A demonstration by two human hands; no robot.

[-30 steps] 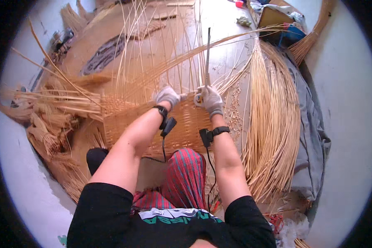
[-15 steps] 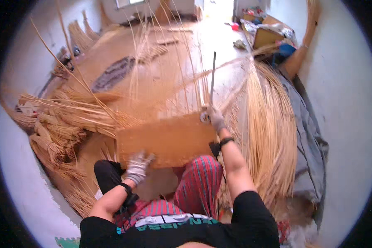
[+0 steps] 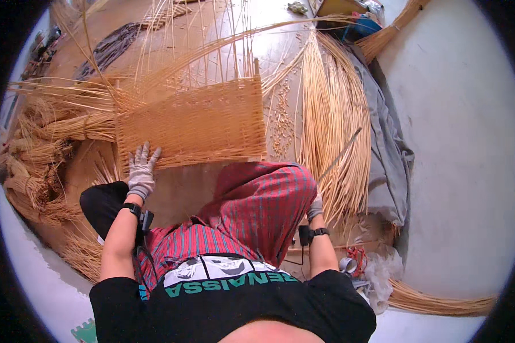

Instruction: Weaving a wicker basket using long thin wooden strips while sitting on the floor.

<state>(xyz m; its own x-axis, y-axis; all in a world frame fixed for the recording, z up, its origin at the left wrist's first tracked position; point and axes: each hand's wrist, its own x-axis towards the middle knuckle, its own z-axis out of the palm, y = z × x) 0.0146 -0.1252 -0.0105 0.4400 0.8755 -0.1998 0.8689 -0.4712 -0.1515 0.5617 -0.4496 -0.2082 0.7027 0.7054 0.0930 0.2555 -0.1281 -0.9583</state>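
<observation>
My left hand [image 3: 142, 171], gloved, lies spread on the lower left of the tan woven panel [image 3: 194, 120], its fingers open. Long loose rods rise from the panel's top and left side. My right hand [image 3: 315, 206], also gloved, is low beside my right knee [image 3: 283, 194], its fingers mostly hidden behind the striped cloth. A long grey metal strip [image 3: 343, 148] slants up and rightward from that hand, which appears closed on it, across the pale reed bundle [image 3: 340, 108].
Tangled bundles [image 3: 46, 166] fill the left side. Short cut pieces [image 3: 280, 114] lie scattered right of the panel. Grey cloth [image 3: 383, 166] runs along the right wall [image 3: 452, 143], with a box [image 3: 335, 11] behind. Plastic bags [image 3: 377, 274] sit at lower right.
My right hand has dropped from the panel's top edge to beside my knee, the strip tilting rightward. My left hand has moved down to the panel's lower left. The view has shifted.
</observation>
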